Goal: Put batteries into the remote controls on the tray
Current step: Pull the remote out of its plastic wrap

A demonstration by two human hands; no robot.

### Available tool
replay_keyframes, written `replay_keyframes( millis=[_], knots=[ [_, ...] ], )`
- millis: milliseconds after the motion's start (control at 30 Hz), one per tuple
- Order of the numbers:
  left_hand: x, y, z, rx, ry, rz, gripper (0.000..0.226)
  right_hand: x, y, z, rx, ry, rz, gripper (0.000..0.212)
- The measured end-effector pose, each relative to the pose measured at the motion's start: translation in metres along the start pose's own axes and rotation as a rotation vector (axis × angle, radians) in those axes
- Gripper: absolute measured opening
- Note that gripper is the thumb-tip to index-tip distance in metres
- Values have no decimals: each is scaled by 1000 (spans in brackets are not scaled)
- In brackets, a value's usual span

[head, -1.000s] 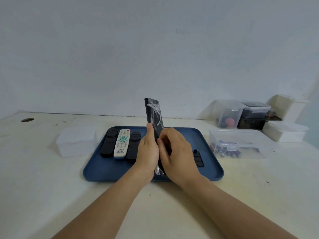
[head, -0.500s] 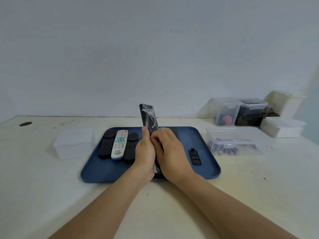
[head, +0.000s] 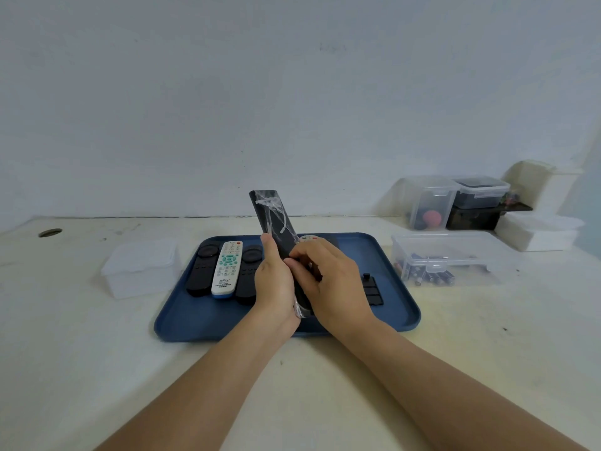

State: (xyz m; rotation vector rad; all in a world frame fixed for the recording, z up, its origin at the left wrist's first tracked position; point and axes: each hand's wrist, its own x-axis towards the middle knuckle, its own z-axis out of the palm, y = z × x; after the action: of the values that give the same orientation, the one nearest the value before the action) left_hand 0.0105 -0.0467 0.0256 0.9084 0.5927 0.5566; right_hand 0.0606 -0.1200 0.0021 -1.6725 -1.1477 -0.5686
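Observation:
Over the blue tray (head: 208,320) I hold a black remote (head: 271,216) wrapped in clear plastic, tilted up with its top end away from me. My left hand (head: 274,281) grips its left side. My right hand (head: 328,281) is closed over its lower part, fingers pressing on its face. On the tray's left lie a white remote (head: 226,268) between two black remotes (head: 201,268) (head: 247,271). A loose black battery cover (head: 372,289) lies on the tray's right. Batteries (head: 429,276) sit in a clear box (head: 455,255) right of the tray.
A lidded translucent box (head: 141,266) stands left of the tray. At the back right are clear and dark storage boxes (head: 429,203) (head: 479,193) and white containers (head: 540,232). Another remote's top (head: 309,238) peeks out behind my right hand. A cable hole (head: 49,233) is in the table's far left.
The held remote has tipped a little further back and left. My right hand has slid up along its lower part. The view has shifted slightly downward.

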Motion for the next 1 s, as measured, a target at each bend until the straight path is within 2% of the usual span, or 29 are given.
replay_keyframes(
  millis=[133,267,367,467,567,600,667,767,800,867,933,1000],
  knots=[
    [1,-1,-1,33,6,10,62,0,-4,-3,-8,-84,-7,4],
    [3,0,-1,-5,-5,-11,62,2,-2,-7,-10,-91,32,9],
    [7,1,0,-87,-4,13,58,1,-1,-4,30,-24,123,13],
    [9,-3,1,-61,-40,177,54,-4,-5,2,194,45,349,18],
    [11,-9,2,265,-157,499,26,-1,-14,2,480,106,669,25],
    [11,-10,4,397,-205,597,24,0,-17,1,606,128,784,26],
    [15,-15,9,660,-301,731,39,5,-23,-3,913,206,1005,29],
    [13,-23,15,949,-382,858,45,5,-22,-14,1172,338,1195,34],
    [10,-21,16,936,-384,885,42,6,-22,-16,1261,387,1237,39],
    [9,-18,17,732,-344,838,30,9,-18,-20,1362,474,1282,38],
    [11,-8,18,384,-271,620,14,15,-10,-24,1303,541,1289,23],
    [17,0,18,32,-242,356,13,22,-2,-32,1067,515,1240,25]
  ],
)
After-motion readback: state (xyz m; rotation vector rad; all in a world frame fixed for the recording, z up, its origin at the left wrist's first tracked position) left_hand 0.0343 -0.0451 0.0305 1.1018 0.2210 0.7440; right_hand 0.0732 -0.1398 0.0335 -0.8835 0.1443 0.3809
